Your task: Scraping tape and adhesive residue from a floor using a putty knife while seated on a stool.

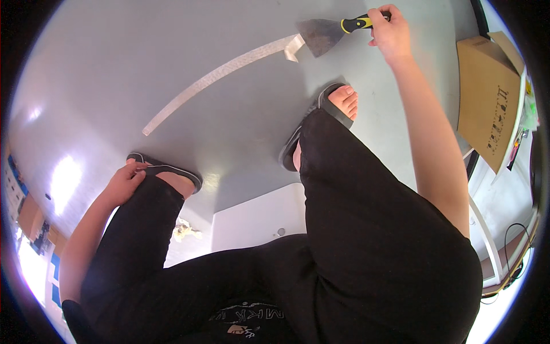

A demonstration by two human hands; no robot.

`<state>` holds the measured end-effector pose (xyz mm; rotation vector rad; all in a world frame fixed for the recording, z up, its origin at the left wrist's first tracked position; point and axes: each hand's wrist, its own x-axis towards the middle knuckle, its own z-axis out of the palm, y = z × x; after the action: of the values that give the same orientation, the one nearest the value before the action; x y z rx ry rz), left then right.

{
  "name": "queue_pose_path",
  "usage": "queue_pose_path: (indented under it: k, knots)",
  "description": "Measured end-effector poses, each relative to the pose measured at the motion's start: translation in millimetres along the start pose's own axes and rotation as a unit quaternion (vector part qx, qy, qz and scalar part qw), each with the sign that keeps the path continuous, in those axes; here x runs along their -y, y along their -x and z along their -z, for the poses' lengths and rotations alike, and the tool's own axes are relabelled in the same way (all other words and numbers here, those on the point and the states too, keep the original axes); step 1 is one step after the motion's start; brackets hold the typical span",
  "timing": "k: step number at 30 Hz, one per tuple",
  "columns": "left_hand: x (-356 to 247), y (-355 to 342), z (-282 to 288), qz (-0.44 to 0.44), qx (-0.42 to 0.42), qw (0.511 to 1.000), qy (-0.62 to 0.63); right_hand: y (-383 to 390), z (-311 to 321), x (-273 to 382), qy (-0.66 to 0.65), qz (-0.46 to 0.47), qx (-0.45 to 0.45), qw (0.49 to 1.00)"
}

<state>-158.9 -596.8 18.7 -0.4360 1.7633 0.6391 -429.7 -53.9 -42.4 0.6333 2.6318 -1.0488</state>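
My right hand (392,33) grips the black and yellow handle of a scraper (324,34) with a wide, stained metal blade. The blade lies at or just above the grey floor, beside the right end of a long pale strip of tape (229,68). That end of the tape is folded up into a loose flap (293,49). From there the strip runs to the lower left, along the floor. My left hand (125,182) rests on my left knee with its fingers laid out and nothing in them.
My sandalled feet stand on the grey floor (114,74) on either side. Behind them is a white panel (252,221), with crumpled pale scraps (186,230) at its left. An open cardboard box (487,94) stands at the right, by a white frame (486,241).
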Motion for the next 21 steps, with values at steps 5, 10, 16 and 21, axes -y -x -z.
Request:
queue_pose_path:
  k: [5, 10, 16, 21]
  knots:
    - [4.9, -3.7, -1.6, -0.034, -0.001, 0.999, -0.002, -11.8, 21.6, 7.2, -0.031, 0.056, 0.040, 0.997]
    - [-15.7, 8.7, 2.5, 0.016, 0.008, 1.000, 0.001, -15.2, 23.6, 4.4, -0.032, 0.011, -0.018, 0.999]
    - [-0.6, 2.3, -1.5, 0.006, 0.000, 1.000, 0.007, 2.5, 9.4, 14.8, 0.010, 0.051, 0.084, 0.995]
    - [-19.4, -1.9, 5.5, 0.009, 0.020, 1.000, -0.011, -44.1, 22.5, -40.6, 0.000, 0.050, -0.028, 0.998]
